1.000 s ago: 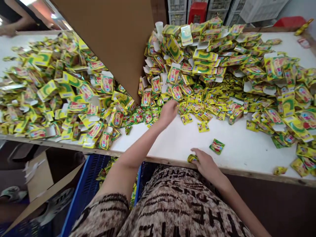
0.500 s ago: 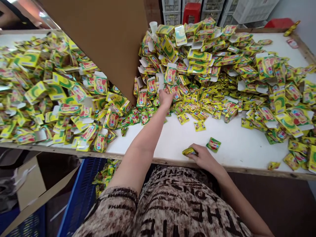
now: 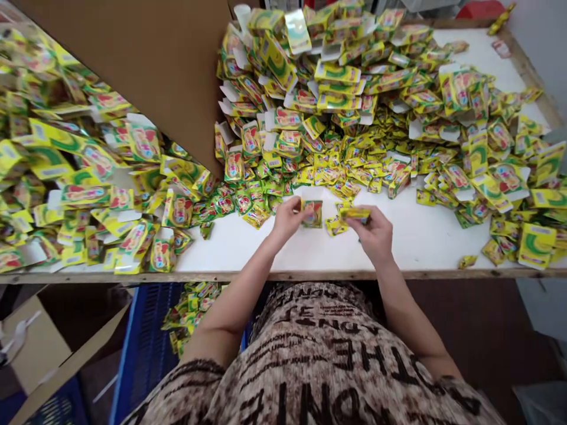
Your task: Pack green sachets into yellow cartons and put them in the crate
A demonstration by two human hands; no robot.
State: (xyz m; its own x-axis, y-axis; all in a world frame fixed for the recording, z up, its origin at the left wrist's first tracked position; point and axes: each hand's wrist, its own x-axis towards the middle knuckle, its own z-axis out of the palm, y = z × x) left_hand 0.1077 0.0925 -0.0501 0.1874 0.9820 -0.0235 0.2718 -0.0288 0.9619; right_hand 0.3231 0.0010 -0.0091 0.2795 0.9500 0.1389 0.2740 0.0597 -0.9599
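My left hand (image 3: 287,219) pinches a small yellow-green carton (image 3: 312,212) with a white flap, held just above the white table (image 3: 411,242). My right hand (image 3: 375,231) is closed on a few small yellow sachets (image 3: 354,213), close to the carton's right side. Both hands hover near the table's front edge. A big heap of yellow-green sachets and flat cartons (image 3: 354,118) lies just beyond them.
A tall brown cardboard sheet (image 3: 150,65) stands on the table and splits it. Another heap of packets (image 3: 80,177) lies to its left. A blue crate (image 3: 146,336) with packets sits under the table at my left knee. Loose sachets (image 3: 469,261) lie near the front right edge.
My left hand drew back from the heap with a carton. My right hand lifted from the front edge with sachets and moved up beside it. The view tilted down.
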